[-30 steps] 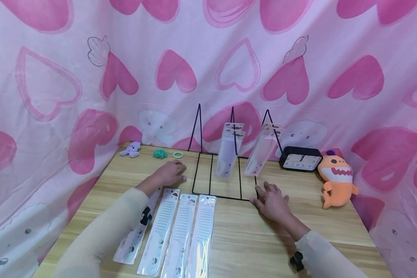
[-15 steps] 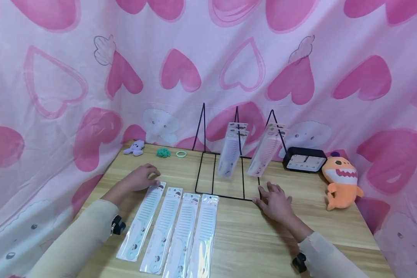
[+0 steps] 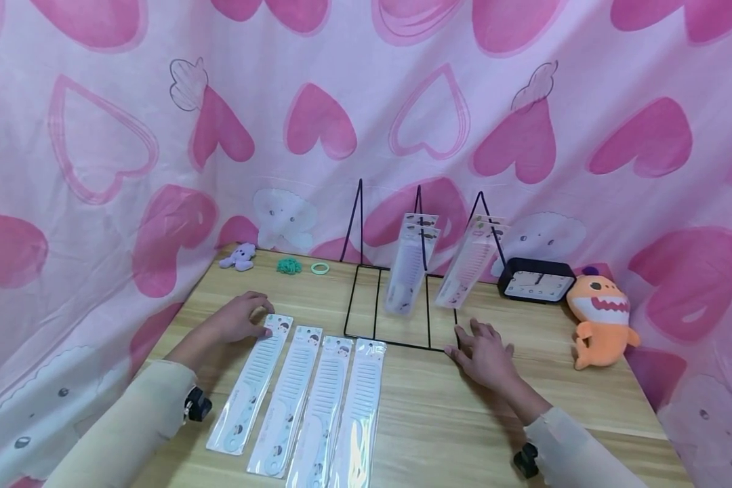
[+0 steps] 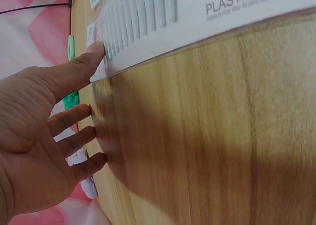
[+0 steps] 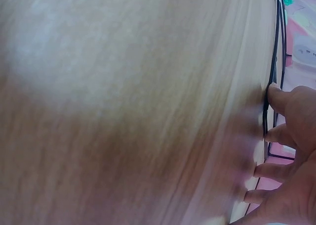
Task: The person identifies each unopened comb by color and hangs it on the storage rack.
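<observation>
Several packaged plastic combs lie side by side on the table in the head view. My left hand (image 3: 234, 320) is at the top end of the leftmost packaged comb (image 3: 250, 385); in the left wrist view its thumb touches that package and the other fingers spread over the wood. A black wire rack (image 3: 396, 345) stands toward the back, with packaged combs on its middle hook (image 3: 407, 271) and packaged combs on its right hook (image 3: 468, 264). My right hand (image 3: 483, 356) rests at the rack's front right corner, thumb against the wire, fingers spread.
A black clock (image 3: 537, 280) and an orange shark plush (image 3: 600, 322) stand at the right. Along the back left are a small purple toy (image 3: 239, 257), a green bundle (image 3: 289, 266) and a pale green ring (image 3: 320, 268). A pink heart-patterned curtain (image 3: 268, 135) encloses the table.
My left hand has moved left from beside the rack to the leftmost packaged comb, and its thumb has come onto the package. My right hand stays at the rack's corner. The view has shifted slightly.
</observation>
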Motion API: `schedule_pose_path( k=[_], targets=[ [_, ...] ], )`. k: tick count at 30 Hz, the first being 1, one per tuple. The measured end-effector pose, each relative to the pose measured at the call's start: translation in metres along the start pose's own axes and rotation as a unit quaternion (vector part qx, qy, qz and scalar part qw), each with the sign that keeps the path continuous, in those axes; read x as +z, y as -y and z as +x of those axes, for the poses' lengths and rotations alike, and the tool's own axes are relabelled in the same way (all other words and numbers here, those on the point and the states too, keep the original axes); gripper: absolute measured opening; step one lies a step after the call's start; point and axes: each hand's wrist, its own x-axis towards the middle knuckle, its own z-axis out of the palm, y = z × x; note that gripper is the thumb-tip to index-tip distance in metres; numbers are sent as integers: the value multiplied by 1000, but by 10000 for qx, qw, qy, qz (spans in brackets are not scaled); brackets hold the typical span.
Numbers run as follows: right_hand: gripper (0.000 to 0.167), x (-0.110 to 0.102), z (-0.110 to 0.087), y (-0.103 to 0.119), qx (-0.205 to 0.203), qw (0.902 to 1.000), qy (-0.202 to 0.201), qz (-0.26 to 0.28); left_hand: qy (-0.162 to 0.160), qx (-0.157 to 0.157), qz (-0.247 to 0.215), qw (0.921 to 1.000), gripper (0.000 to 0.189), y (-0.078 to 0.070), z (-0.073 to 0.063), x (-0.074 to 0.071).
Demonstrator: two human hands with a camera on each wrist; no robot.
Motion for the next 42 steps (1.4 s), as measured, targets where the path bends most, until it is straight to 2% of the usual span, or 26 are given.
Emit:
schedule_pose_path(
  k=[13, 18, 24, 30, 35, 37, 42],
  targets=[
    [63, 2, 0, 0, -47, 9999, -104, 4, -244, -139, -34, 9996, 38, -7, -3, 7],
    [64, 3, 1, -1, -26, 10000, -92, 21, -124, -247, -335, 9991, 37, -11, -3, 5],
    [64, 3, 1, -1, -15, 10000, -56, -20, -154, -239, -748, 9968, 40, -10, -1, 6],
    [65, 2, 2, -2, 2, 10000, -10, -34, -170, -410, -1376, 9895, 42, -9, -1, 4],
    [66, 1, 3, -2, 42, 10000, 41, -51, 59, -653, -1866, 9803, 41, -10, -3, -1],
    [66, 1, 2, -2, 46, 10000, 48, -48, 179, -663, -2078, 9758, 42, -13, -6, -4],
    [66, 1, 1, -1, 37, 10000, 56, -8, 338, -399, -2610, 9639, 44, -19, -13, -15]
  ],
)
